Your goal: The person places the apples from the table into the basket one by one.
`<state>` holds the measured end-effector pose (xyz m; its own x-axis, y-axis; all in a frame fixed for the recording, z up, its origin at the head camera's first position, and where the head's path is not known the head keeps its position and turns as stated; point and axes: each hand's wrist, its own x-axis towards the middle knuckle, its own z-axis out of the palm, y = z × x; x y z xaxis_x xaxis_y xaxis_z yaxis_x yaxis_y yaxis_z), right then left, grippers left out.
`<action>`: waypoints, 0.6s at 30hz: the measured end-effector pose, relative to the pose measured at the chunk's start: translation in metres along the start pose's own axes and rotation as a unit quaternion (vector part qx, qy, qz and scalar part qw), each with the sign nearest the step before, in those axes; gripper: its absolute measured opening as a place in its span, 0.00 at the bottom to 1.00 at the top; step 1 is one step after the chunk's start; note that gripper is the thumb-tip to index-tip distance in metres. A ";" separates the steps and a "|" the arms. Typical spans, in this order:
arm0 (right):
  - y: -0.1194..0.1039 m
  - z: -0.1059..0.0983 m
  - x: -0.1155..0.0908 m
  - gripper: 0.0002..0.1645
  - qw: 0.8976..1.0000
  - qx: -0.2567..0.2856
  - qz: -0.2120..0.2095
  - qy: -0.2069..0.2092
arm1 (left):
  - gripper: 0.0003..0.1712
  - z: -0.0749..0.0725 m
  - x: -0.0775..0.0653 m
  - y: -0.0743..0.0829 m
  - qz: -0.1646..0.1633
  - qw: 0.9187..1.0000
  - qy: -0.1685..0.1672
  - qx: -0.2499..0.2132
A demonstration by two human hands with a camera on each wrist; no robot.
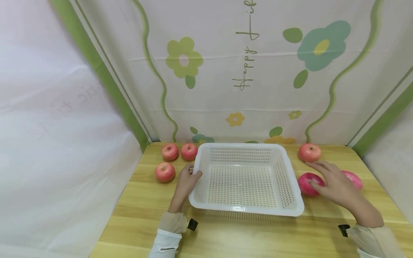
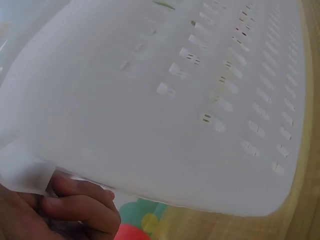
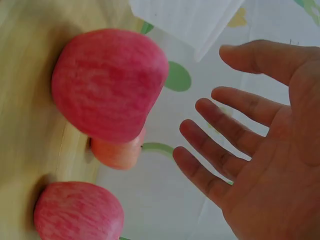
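A white plastic basket (image 1: 246, 209) with slotted walls stands in the middle of the wooden table, and nothing lies inside it. My left hand (image 1: 187, 182) grips its left rim, thumb over the edge and fingers curled beneath, as the left wrist view shows. My right hand (image 1: 338, 183) hovers over a dark pink apple (image 1: 306, 188) beside the basket's right wall. In the right wrist view its fingers (image 3: 215, 165) are spread and apart from the apples. Another pink apple (image 1: 354, 180) is partly hidden behind this hand, and a lighter apple (image 1: 309, 152) sits farther back.
Left of the basket are three apples: one at the back (image 1: 170, 152), one close to the rim (image 1: 189, 151) and one nearer me (image 1: 165, 172). A flower-printed cloth (image 1: 213, 93) hangs behind the table (image 1: 142, 215), with white cloth on both sides.
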<state>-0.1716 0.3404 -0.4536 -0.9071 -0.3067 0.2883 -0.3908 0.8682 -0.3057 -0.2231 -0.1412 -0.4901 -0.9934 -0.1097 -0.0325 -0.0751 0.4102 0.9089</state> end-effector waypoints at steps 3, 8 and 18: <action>0.005 0.001 0.001 0.39 1.000 -0.008 -0.008 -0.019 | 0.19 -0.001 0.000 0.001 -0.009 1.000 -0.012 -0.019; 0.016 0.010 0.003 0.45 0.998 -0.013 -0.004 -0.059 | 0.19 -0.002 0.000 -0.001 -0.019 0.998 -0.028 -0.048; 0.023 0.029 0.001 0.53 0.993 0.036 0.017 -0.109 | 0.22 -0.004 0.002 -0.003 -0.028 0.991 -0.085 -0.101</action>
<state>-0.1866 0.3488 -0.4871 -0.9291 -0.3618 0.0764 -0.3627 0.8516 -0.3784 -0.2243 -0.1459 -0.4909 -0.9896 0.0333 -0.1399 -0.1296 0.2158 0.9678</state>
